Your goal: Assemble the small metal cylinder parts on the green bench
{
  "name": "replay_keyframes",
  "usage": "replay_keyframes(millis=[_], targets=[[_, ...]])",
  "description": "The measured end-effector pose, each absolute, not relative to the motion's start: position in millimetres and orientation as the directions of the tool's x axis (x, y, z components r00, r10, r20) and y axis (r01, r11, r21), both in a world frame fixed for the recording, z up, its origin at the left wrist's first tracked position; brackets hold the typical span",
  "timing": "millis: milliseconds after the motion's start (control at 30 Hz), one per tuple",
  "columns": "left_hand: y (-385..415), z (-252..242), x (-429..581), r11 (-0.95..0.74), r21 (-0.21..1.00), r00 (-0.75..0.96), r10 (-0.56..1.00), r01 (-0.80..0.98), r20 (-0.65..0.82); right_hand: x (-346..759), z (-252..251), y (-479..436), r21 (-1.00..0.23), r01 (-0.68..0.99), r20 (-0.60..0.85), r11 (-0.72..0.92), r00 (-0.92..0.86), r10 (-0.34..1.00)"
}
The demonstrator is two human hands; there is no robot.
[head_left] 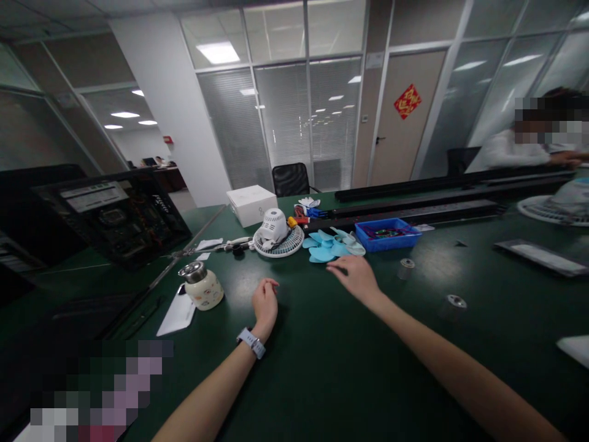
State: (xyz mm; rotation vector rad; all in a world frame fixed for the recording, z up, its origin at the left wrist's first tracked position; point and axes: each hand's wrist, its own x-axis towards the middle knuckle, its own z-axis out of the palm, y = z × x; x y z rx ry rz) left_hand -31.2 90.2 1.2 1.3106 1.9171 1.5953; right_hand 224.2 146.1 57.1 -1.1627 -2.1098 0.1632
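My right hand [358, 277] reaches over the green table [304, 380], just in front of the light-blue fan blades [324, 245]. Its thumb and fingers stretch forward with a small gap between them, and nothing shows in its grasp. The fingers of my left hand [265, 304] are curled in loosely above the table, with no object visible in them. A watch [251, 342] is strapped round the left wrist. Behind the hands, beside the blades, sits a white fan motor housing on a round grille [278, 242]. A cream jar-shaped bottle [205, 291] with a metal lid stands left of my left hand.
A blue tray [391, 239] holds wires and small parts. Two metal cylinders [405, 269] stand to the right. A white box [252, 204], gloves [309, 207] and long black rails [414, 209] lie farther back. An opened computer case [115, 215] is at left. A person [515, 147] sits far right.
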Motion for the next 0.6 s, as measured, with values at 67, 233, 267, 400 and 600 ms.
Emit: replay_keyframes(millis=[67,233,267,400,600], targets=[[90,2,-31,-0.042,0.901,-0.525,0.800,0.433,0.290,283,85,166,-0.422,0.758,0.521,0.498,-0.247,0.817],[89,3,-30,-0.036,0.905,-0.521,0.808,0.423,0.276,410,110,196,-0.432,0.894,0.282,0.124,0.004,0.959],[89,3,-30,-0.038,0.906,-0.519,0.809,0.423,0.276,423,106,197,-0.453,0.886,0.215,0.103,-0.003,0.977],[88,3,-30,-0.050,0.905,-0.514,0.809,0.423,0.285,433,83,200,-0.585,0.798,0.057,0.144,-0.136,0.989],[89,2,-31,-0.048,0.903,-0.515,0.808,0.427,0.286,425,78,205,-0.583,0.806,0.008,0.102,-0.120,0.993]])
